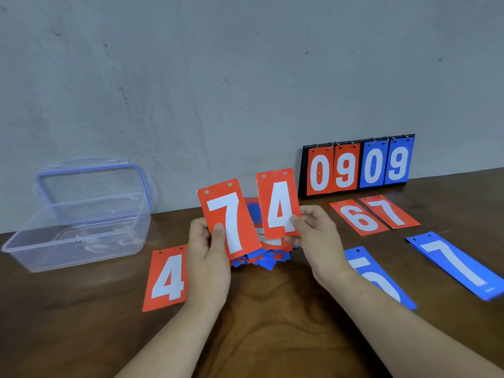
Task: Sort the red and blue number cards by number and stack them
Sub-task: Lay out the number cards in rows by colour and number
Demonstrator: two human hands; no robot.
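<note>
My left hand (208, 257) holds up a red 7 card (227, 216), thumb on its face. My right hand (313, 236) holds up a red 4 card (278, 204) beside it. Behind and below both cards lies a loose pile of red and blue cards (261, 255) on the table. Flat on the table lie a red 4 (166, 279) at the left, a red 6 (357, 216) and a red 7 (388, 211) at the right, a blue card (381, 279) partly hidden by my right forearm, and a blue 7 (458, 264) on top of a small stack.
A clear plastic box (79, 227) with its lid open stands at the left by the wall. A flip scoreboard (357, 166) reading 09 red and 09 blue stands against the wall at the back right. The brown wooden table (272, 309) runs to the grey wall.
</note>
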